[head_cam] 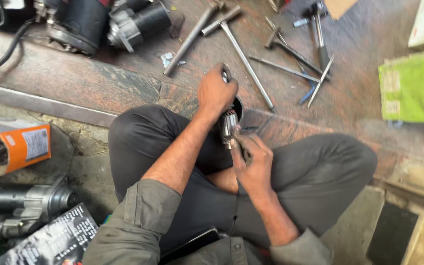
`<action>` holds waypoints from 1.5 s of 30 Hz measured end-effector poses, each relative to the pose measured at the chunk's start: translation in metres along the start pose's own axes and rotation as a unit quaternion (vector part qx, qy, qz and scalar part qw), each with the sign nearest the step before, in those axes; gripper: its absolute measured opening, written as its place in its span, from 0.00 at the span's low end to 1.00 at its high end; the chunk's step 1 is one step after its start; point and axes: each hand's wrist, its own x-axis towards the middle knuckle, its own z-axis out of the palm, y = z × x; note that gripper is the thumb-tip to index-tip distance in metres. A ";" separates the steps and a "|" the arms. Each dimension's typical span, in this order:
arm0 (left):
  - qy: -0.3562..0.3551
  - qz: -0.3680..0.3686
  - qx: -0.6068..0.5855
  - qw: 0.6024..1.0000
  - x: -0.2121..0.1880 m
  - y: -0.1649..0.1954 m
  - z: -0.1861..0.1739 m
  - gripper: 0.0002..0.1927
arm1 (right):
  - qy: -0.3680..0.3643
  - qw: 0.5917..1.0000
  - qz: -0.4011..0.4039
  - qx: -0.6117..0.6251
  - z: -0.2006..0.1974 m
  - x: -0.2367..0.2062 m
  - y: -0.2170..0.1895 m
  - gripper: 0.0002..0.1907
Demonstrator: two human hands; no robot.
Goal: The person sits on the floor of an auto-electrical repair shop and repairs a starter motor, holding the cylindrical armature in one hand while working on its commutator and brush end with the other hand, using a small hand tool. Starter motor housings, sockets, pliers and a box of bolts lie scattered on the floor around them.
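Reddish-brown stone floor (99,83), mottled and worn, carries everything here, with a pale metal strip running along its edge. Largest on it are the dark cylindrical starter motors (104,22) at the top left, smooth black casings with rough cast-metal ends, and another grey motor (25,203) lying at the lower left beside an orange carton (25,145). Green boxes (413,88) sit at the right. Long steel T-handled wrenches (244,56) and thin rods lie scattered between, well apart from the hands. The person sits cross-legged in dark trousers, working above the lap. The left hand (216,91) is closed over the top of a small armature (229,125), a ribbed, coppery-grey cylinder held upright just in front of the knees. The right hand (253,164) pinches a slim dark tool against its lower end; the tool's tip is too small to make out. Judging by this, a firm left-hand hold and light, steady pressure suit such fine windings best.
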 end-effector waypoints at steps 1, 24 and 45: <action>-0.014 -0.020 0.006 1.000 0.000 -0.001 0.000 0.17 | -0.005 1.000 0.004 -0.006 0.001 -0.001 0.000 0.08; -0.021 -0.033 -0.006 0.999 -0.007 0.011 -0.009 0.14 | -0.062 0.995 0.081 -0.012 -0.001 -0.014 0.004 0.13; 0.039 -0.035 0.021 0.998 -0.008 -0.002 -0.007 0.17 | -0.036 0.998 0.043 -0.013 0.006 -0.007 0.006 0.09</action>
